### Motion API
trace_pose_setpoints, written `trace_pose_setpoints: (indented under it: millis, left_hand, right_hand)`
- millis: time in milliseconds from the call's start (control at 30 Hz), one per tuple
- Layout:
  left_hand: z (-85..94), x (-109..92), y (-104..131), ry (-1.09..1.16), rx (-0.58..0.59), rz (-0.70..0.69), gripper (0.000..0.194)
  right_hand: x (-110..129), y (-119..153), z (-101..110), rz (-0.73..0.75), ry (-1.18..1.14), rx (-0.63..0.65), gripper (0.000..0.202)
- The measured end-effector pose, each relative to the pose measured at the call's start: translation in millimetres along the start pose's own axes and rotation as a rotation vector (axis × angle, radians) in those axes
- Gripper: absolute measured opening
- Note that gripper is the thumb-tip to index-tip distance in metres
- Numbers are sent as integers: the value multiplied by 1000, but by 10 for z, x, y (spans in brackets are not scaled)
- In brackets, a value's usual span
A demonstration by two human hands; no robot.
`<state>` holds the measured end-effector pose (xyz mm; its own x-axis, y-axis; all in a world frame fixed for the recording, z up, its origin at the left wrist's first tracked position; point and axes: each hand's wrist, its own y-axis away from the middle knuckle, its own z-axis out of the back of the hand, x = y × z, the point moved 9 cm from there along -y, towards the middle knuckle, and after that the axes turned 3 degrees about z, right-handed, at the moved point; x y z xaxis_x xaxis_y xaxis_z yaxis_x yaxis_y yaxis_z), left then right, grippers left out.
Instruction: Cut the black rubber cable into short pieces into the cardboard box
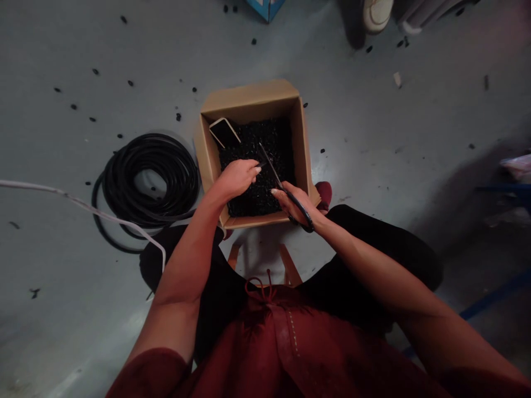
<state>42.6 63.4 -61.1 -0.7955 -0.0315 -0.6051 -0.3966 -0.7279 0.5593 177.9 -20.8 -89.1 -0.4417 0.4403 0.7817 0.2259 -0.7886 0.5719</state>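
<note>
An open cardboard box [305, 149] stands on the floor between my knees, filled with small black pieces [269, 135]. Over its left half, my left hand [240, 177] pinches a small black piece [261, 164], whose shape is hard to make out. My right hand [295, 202] is closed around the black handles of a pair of scissors [274, 171], with the blades pointing up and left above the pieces, just right of my left fingertips. A phone [224, 132] with a dark screen leans in the box's back left corner.
A coil of black tubing [186, 171] lies left of the box, with a pale cable [103, 211] crossing it. Small black pieces are scattered over the grey floor [157, 55]. A blue box [267, 8] and a white shoe [376, 15] are at the top edge.
</note>
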Motion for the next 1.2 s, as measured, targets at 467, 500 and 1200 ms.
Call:
trace_pose_setpoints:
  millis: [467, 500, 1200]
  left_hand:
    - [-174, 245, -13, -242, -30, 123, 26]
    - [-174, 250, -12, -239, -33, 129, 26]
    - [128, 108, 33, 353, -129, 84, 45]
  right_hand:
    - [-149, 39, -179, -24, 67, 29, 28]
    - [-193, 41, -213, -52, 28, 39, 29]
    - [50, -46, -1, -13, -232, -15, 29]
